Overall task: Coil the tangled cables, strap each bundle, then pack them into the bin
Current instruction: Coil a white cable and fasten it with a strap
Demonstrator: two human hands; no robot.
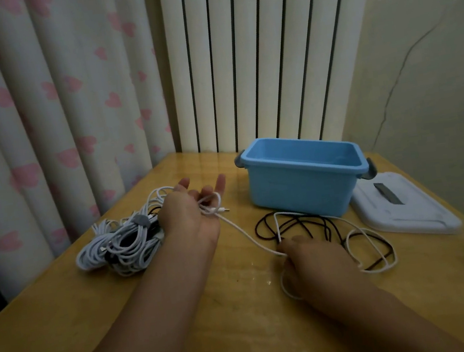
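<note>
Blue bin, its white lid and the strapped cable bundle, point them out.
blue bin (301, 193), head view, front wall.
white lid (424, 209), head view, top surface.
strapped cable bundle (122, 246), head view, white coils.

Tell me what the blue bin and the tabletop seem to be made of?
The open blue rectangular bin looks like moulded plastic: even colour, smooth matte walls, rounded rim. The yellowish table looks like varnished wood, or a wood-look laminate: faint grain and glossy reflections.

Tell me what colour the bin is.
Light blue bin with grey handles, seen in the head view.

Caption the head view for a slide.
Left hand starts coiling a white cable fed by the right hand beside the blue bin.
</note>
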